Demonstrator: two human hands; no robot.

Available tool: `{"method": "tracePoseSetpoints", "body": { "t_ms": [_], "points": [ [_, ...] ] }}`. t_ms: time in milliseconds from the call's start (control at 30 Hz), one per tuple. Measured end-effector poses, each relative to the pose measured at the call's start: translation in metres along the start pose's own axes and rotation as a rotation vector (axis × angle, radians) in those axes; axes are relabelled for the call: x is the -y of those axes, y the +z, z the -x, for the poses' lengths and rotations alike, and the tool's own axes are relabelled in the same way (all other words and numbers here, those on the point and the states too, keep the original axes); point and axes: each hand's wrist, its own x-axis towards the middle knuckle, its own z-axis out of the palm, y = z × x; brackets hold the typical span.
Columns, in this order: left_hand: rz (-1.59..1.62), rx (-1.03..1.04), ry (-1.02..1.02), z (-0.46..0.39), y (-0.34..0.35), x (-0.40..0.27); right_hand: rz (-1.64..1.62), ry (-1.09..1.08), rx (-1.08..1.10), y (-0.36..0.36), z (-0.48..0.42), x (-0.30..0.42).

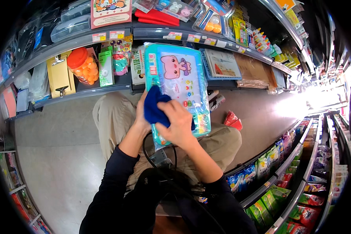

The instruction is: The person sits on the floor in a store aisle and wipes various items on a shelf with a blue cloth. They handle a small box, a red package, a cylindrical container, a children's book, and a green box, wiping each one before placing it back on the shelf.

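Observation:
A plastic-wrapped children's drawing board (181, 84), teal-rimmed with a pink cartoon animal on its pale panel, is tilted above my lap. My left hand (142, 112) grips its left edge, with the fingers partly hidden behind the board. Bunched in my right hand (177, 122) is a dark blue cloth (154, 106), pressed against the lower left of the wrapped front. Part of the cloth shows beyond my right hand, near the board's lower right. My knees, in beige trousers (114, 117), are on either side below it.
Ahead is a low shelf holding a jar of orange balls (83, 65), clipboards (61, 73), a green box (106, 68) and a blue basket (222, 63). Red packets (233, 120) lie on the floor to the right. Shelves of bagged goods (269, 163) run along the right; a rack (16, 181) stands at left.

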Motion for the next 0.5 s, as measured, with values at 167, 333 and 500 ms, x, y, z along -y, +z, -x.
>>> {"method": "tracePoseSetpoints", "body": {
  "t_ms": [167, 333, 500],
  "points": [
    [0.024, -0.15, -0.104, -0.002, -0.006, -0.007, -0.096, -0.033, 0.107, -0.008, 0.015, 0.008],
    [0.018, -0.147, -0.177, -0.002, 0.002, -0.019, -0.25, -0.202, 0.263, -0.03, 0.043, 0.005],
    [0.046, -0.155, -0.153, 0.007, 0.012, -0.031, 0.015, -0.125, 0.065, -0.053, 0.063, -0.013]
  ]
}}
